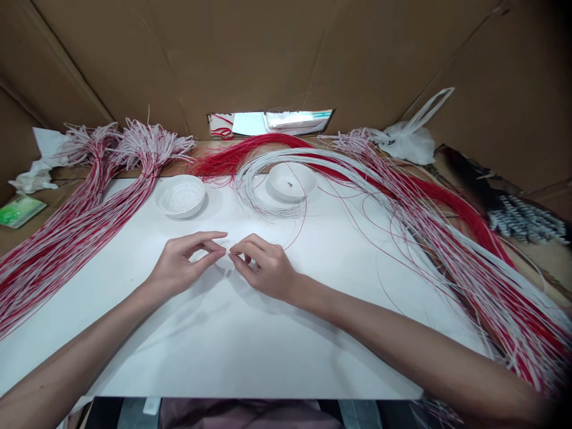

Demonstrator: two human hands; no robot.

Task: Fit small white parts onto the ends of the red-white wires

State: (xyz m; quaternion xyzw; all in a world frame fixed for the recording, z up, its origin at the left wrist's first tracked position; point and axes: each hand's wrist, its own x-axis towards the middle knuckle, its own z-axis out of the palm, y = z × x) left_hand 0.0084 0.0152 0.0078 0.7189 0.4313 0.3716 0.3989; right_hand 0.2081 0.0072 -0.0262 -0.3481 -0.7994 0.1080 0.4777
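My left hand (185,262) is over the white board, its index finger stretched out and its thumb closed against another finger. Anything in that pinch is too small to make out. Close beside it, fingertips nearly meeting, my right hand (266,265) pinches the end of a thin red wire (305,214). The wire loops up behind that hand toward the white wires. Past my left hand stands a white bowl (181,196) with small pale pieces inside. A second white bowl (292,182) holds a small dark bit and sits partly behind the wires.
Red-and-white wire bundles (134,185) lie along the left; more bundles (429,238) sweep down the right. Loose white wires (257,190) curve at the back. A white plastic bag (409,143) and dark wires (527,217) lie at right. Cardboard walls (268,59) enclose the board (268,351).
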